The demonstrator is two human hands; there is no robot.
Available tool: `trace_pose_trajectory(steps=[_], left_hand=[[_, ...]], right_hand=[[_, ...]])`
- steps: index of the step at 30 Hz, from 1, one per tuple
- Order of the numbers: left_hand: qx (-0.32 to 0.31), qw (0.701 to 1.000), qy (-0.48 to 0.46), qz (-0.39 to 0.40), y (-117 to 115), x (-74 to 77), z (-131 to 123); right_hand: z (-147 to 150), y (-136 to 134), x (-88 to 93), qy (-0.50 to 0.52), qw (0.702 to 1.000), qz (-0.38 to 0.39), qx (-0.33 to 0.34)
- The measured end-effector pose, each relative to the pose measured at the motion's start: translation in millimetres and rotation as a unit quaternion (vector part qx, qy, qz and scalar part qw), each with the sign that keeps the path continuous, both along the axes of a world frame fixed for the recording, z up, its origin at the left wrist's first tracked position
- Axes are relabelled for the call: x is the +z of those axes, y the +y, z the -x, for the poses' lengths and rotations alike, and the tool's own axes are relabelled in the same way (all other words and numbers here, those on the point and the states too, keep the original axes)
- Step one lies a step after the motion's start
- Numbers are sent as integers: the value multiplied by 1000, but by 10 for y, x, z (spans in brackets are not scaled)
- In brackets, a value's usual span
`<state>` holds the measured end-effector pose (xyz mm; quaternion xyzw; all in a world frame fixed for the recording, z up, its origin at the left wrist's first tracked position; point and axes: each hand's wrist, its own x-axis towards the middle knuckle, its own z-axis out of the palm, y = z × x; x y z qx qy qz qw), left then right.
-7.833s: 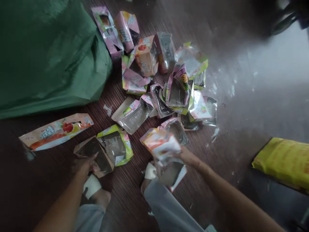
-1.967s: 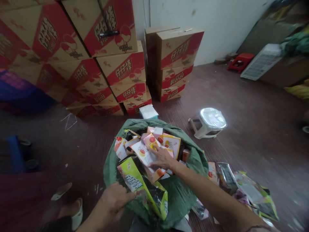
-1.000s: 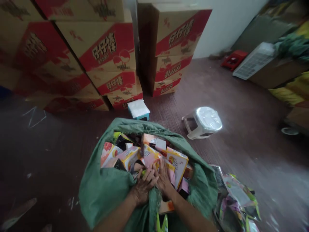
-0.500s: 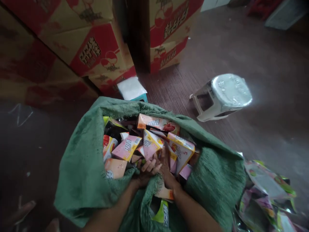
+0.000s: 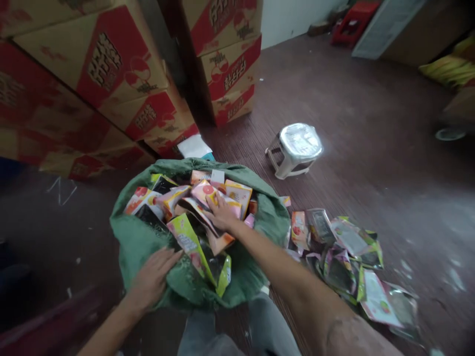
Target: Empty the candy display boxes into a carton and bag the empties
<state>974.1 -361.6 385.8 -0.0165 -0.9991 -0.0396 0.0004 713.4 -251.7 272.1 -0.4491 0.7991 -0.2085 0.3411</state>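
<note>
Leftward, a wall of red-and-tan cartons [image 5: 107,64] is cut off by the top and left edges, and below it a dark-red shape [image 5: 55,321] is too blurred to be identified. Next, the left grip [image 5: 150,277] is laid, back of the hand upward, on the near left side of the green sack [image 5: 129,249]; its fingers are stretched out, but the palm is hidden and it cannot be told whether any cloth is pinched. The sack is heaped with printed boxes, the lower ones being buried from sight. Just beyond the left fingertips, the lime-green box [image 5: 189,242] is seen lying aslant across the mouth, between the two hands. Farther right, the right grip [image 5: 222,215] is spread wide and placed over the boxes inside the mouth, with the pink box [image 5: 200,191] touched by its fingers and partly covered. Behind, a second column of cartons [image 5: 233,71] is cropped at the top. Past the sack, a white stool [image 5: 300,143] is topped with something shiny, and a heap of packages [image 5: 337,272] is scattered on the floor [image 5: 356,168], partly screened by the right forearm. Last, a yellow bundle [image 5: 447,69] is cut off by the right edge.
</note>
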Motion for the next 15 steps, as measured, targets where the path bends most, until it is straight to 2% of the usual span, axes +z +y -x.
trace_pose_trajectory(steps=[2,4,8,10,13,15], left_hand=[[14,999,17,26,150,353,-403],[45,997,26,51,335,598,-754],[109,991,-2,78,686,873,-1178],[120,990,-5,77,810,976,-1271],[151,987,-6,50,947,1152,-1374],[170,985,-24,22,1025,1274,-1474]], right_hand=[[140,90,260,15,999,5,44],[244,251,481,40,995,23,84],[212,782,803,122,988,69,66],[50,1087,861,139,984,36,108],[-289,1441,821,123,969,-46,207],[-490,1571,779,128,964,-85,215]])
